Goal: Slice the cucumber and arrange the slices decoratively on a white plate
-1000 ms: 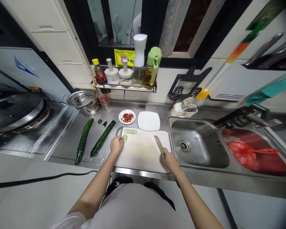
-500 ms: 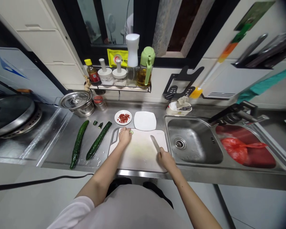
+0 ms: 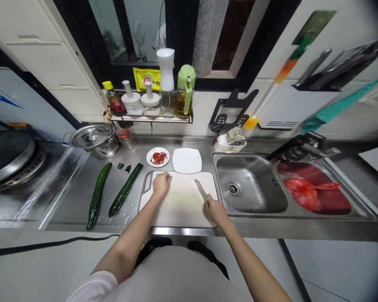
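My left hand (image 3: 161, 183) is closed over the upper left of the white cutting board (image 3: 179, 212), with a small cucumber slice (image 3: 170, 178) pinched at its fingertips. My right hand (image 3: 214, 208) grips a kitchen knife (image 3: 200, 190) by its handle above the board's right part, the blade pointing up and to the left. Two whole cucumbers (image 3: 98, 195) lie on the steel counter left of the board. Close to their upper ends are small cut-off cucumber ends (image 3: 127, 169). Behind the board stand a plate of chopped red chilli (image 3: 159, 158) and a bare white plate (image 3: 187, 160).
To the right is a steel sink (image 3: 255, 197), and a red plastic bag (image 3: 302, 193) lies in the second basin. A lidded pot (image 3: 97, 142) stands at the back left. Above the counter, a rack (image 3: 154, 119) carries seasoning jars and an oil bottle (image 3: 185, 90).
My left hand has picked the small cucumber slice up off the board into its fingertips. The right hand keeps holding the knife in about the same place. The whole view has shifted slightly.
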The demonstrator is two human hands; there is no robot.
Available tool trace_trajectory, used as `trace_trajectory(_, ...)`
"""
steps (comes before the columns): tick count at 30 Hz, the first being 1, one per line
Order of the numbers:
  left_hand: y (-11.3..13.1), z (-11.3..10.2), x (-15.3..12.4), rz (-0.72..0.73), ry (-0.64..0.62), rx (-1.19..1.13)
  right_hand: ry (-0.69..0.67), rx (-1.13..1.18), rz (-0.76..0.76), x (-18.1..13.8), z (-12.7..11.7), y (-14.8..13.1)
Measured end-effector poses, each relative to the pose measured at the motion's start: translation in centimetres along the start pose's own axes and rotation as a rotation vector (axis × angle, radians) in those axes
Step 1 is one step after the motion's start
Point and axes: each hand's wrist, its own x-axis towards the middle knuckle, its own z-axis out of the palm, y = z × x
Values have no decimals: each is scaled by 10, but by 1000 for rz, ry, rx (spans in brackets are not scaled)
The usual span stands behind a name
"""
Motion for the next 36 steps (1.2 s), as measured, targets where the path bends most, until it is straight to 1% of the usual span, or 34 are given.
trace_trajectory(3, 1, -3, -6, -66, -32, -105, -1, 2, -3, 0, -1, -1)
trace_trajectory(6, 1, -4, -13, -97, -100, -196, 8, 6, -7, 0, -1, -1)
trace_trajectory(10, 3, 3, -24, -91, -188, -260, 11, 4, -6, 0, 2, -1)
trace_trajectory(13, 4, 10, -31, -73, -227, -242, 4, -4, -6, 0, 3, 0)
trace_trajectory(20, 0, 21, -34, -4, -155, -113, -17, -27, -39, -8, -7, -4)
trace_trajectory(24, -3, 23, -30, -32, -148, -127, -54, -29, -113, -20, -9, -16)
trace_trajectory(29, -5, 24, -26, -68, -173, -177, -90, -35, -212, -31, -5, -33)
trace_trajectory(36, -7, 27, -23, -63, -164, -182, -103, -60, -249, -32, 1, -43)
